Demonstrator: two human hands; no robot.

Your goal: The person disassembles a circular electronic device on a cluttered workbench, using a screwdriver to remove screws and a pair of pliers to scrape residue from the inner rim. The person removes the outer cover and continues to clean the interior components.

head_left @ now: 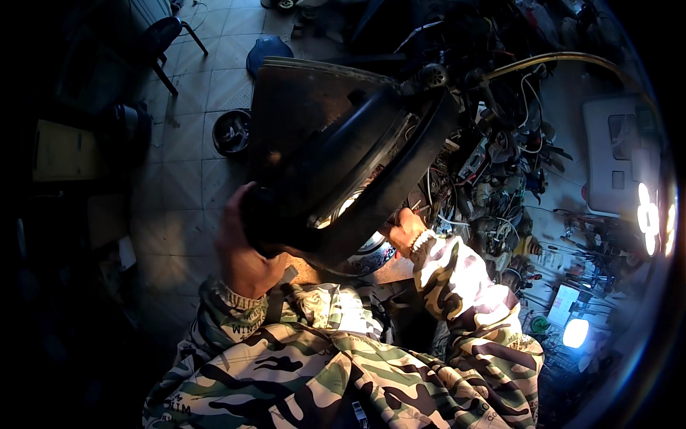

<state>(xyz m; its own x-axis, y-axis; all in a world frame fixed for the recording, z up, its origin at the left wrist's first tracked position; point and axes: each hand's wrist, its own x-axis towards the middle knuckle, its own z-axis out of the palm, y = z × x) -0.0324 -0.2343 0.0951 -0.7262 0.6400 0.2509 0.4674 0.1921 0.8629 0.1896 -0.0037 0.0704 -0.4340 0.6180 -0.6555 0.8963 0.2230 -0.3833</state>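
In front of me a large black curved shell with a wide arched band is tilted up, much like the lid or housing of a cooker. My left hand is closed around its lower left end. Bright light shows metal through the gap between shell and band. Below it sits a round body with a blue patterned side. My right hand is at the right of that body, under the band, its fingers curled in. What those fingertips hold is hidden.
Under the shell lies a dark worn board or bench top. A heap of tools, wires and parts fills the right side. A bright lamp and a gooseneck arm stand there too. On the tiled floor are a black bowl, a blue stool and a chair.
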